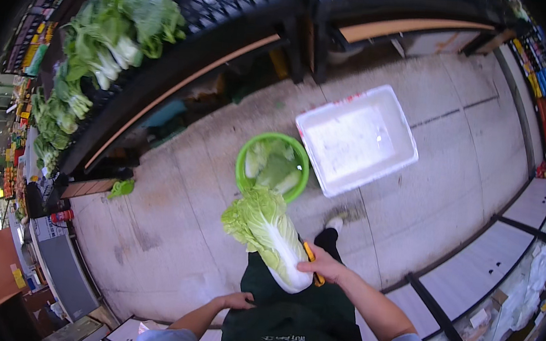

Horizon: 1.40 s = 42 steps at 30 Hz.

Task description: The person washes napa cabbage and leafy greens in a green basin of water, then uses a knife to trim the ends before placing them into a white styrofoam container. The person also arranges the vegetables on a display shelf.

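A napa cabbage (pixel 269 239) with pale green leaves and a white base is in front of my apron, its leafy end pointing away to the left. My right hand (pixel 321 266) grips its base from the right. In the same hand is a yellow-handled tool (pixel 311 261), apparently a utility knife; its blade is not visible. My left hand (pixel 237 300) is beside the apron, fingers loosely bent and slightly apart, touching the dark cloth. Just beyond the cabbage stands a round green basket (pixel 240 161) with loose cabbage leaves (pixel 276 163) in it.
A white foam box (pixel 361 139) stands on the concrete floor right of the basket. Dark display shelving (pixel 246 43) runs along the far side, with leafy greens (pixel 123 24) on top at left. Light panels (pixel 467 274) edge the right side. My shoe (pixel 335 224) shows ahead.
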Each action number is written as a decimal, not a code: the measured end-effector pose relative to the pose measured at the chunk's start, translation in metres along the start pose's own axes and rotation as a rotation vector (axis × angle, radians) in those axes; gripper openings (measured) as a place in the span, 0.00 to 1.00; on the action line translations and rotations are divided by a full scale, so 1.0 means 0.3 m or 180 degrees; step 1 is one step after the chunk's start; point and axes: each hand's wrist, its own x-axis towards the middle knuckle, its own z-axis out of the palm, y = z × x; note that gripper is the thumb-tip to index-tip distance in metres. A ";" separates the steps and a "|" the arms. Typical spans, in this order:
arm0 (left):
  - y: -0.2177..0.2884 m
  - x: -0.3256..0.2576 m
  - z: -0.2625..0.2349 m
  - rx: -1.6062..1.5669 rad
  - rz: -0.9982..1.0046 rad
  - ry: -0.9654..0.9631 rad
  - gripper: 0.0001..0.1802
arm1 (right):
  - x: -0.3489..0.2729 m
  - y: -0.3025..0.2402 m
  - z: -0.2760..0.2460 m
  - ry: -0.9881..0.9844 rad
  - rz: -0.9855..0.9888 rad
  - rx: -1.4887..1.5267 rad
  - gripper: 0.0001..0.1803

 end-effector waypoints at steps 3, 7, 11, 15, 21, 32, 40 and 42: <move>0.198 0.016 -0.081 -0.0704 0.0108 0.0338 0.37 | -0.023 0.069 -0.166 -0.0021 0.0026 0.0140 0.45; 0.404 0.097 -0.191 -0.2966 0.1687 0.0531 0.54 | 0.039 0.162 -0.272 0.0316 -0.0138 0.0325 0.44; 0.543 0.288 -0.313 -0.3847 0.2858 0.0337 0.50 | 0.214 0.156 -0.294 0.0794 -0.0555 -0.0575 0.49; 0.456 0.514 -0.456 -0.4537 0.2063 0.0740 0.42 | 0.372 0.150 -0.323 0.1137 -0.0662 -0.1450 0.51; 0.333 0.745 -0.743 -0.4805 0.1632 0.1096 0.37 | 0.571 0.284 -0.427 0.1586 -0.0671 -0.1014 0.41; 0.153 1.156 -1.292 -0.1206 0.0940 0.3355 0.55 | 0.835 0.657 -0.937 0.2019 0.0045 -0.1640 0.27; 0.202 1.325 -1.271 0.1174 -0.0988 0.4754 0.69 | 0.858 0.701 -1.127 0.1760 0.0131 -0.2292 0.22; 0.129 1.355 -1.280 0.1143 -0.0429 0.4804 0.67 | 0.860 0.703 -1.155 0.1444 0.0126 -0.2650 0.21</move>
